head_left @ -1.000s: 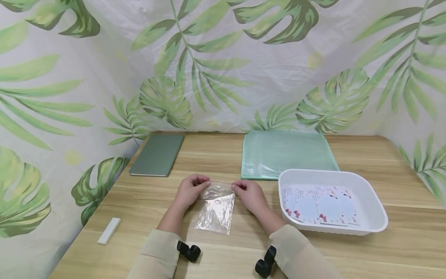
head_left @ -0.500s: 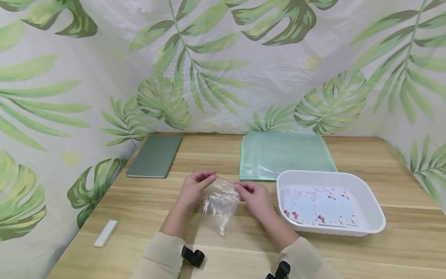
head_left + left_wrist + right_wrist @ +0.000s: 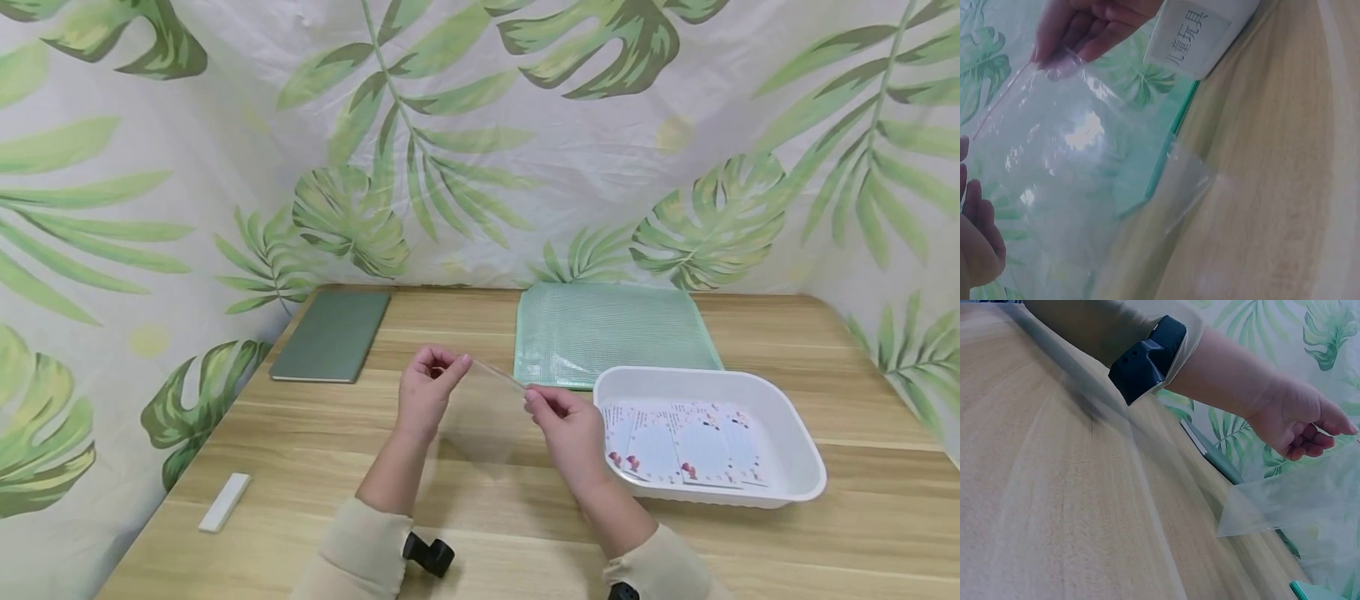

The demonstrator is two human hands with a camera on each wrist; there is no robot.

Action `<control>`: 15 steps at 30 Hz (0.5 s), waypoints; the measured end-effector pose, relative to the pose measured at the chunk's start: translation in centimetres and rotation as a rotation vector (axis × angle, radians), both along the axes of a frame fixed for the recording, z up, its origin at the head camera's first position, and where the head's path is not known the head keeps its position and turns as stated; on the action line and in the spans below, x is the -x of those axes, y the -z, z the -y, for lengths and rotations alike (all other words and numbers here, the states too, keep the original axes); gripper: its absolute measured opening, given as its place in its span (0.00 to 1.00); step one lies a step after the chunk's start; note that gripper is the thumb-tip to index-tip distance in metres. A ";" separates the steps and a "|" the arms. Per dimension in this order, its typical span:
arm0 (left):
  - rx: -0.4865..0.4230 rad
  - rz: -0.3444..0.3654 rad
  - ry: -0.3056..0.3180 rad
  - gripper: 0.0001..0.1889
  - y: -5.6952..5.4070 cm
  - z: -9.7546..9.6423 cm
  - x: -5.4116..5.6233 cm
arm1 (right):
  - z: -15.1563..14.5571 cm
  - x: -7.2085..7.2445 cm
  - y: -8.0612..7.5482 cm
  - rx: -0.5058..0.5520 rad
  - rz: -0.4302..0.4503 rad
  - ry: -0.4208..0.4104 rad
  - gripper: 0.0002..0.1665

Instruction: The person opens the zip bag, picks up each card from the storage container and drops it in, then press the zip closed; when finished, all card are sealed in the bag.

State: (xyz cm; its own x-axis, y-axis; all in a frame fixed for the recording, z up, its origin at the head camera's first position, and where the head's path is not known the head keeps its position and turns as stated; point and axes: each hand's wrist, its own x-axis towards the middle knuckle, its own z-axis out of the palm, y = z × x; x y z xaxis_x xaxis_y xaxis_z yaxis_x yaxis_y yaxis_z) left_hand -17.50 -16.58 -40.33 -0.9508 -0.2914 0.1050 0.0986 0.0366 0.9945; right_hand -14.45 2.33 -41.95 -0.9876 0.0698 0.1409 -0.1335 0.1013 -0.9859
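Standing here watching someone with a clear plastic bag (image 3: 480, 421) held up over the counter (image 3: 525, 558), roughly in the middle and toward the near side. The left hand (image 3: 426, 396) pinches one top corner between thumb and finger, and the right hand (image 3: 573, 437) does the same on the other, so both ends of the grip are narrow and have plastic in them. The top edge runs straight from hand to hand on a slant, left end further back, with a thin reddish line along it. The rest hangs down, so see-through you mostly catch it by the shine. Can't tell if the bottom touches the wood.

Just beside the right hand there's a white tub (image 3: 708, 377) with a few pale printed cards (image 3: 712, 446) lying in it, overlapping. Behind the tub, a green mesh pouch (image 3: 611, 329) lies flat. Over on the left, a dark green notebook (image 3: 330, 337) is near the back, and a little white bar (image 3: 225, 502) lies closer in. Leafy curtain (image 3: 465, 125) behind everything, and black gadgets (image 3: 429, 556) on the beige cuffs (image 3: 363, 542).
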 end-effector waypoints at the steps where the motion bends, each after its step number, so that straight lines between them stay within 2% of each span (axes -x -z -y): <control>1: 0.004 -0.004 -0.011 0.10 -0.2 -0.2 -0.1 | 0.0 -0.1 0.0 0.002 -0.011 0.006 0.11; 6: 0.027 0.011 -0.004 0.06 -0.8 -1.2 -0.6 | 0.2 -0.3 0.3 -0.006 -0.027 0.023 0.12; 10: 0.017 0.004 0.009 0.12 -0.8 -2.1 -0.8 | 0.4 -0.5 0.6 -0.027 -0.037 0.037 0.11; 15: -0.025 0.009 -0.011 0.14 -0.5 -3.2 -0.8 | 0.7 -0.8 0.9 -0.096 -0.121 0.071 0.11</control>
State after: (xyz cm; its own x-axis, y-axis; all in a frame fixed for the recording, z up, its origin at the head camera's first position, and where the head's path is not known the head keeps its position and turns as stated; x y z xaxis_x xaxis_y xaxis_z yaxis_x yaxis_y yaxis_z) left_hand -16.68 -13.41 -39.78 -0.9484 -0.3042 0.0888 0.0893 0.0123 0.9959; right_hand -13.68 1.62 -42.82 -0.9561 0.1194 0.2676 -0.2396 0.2072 -0.9485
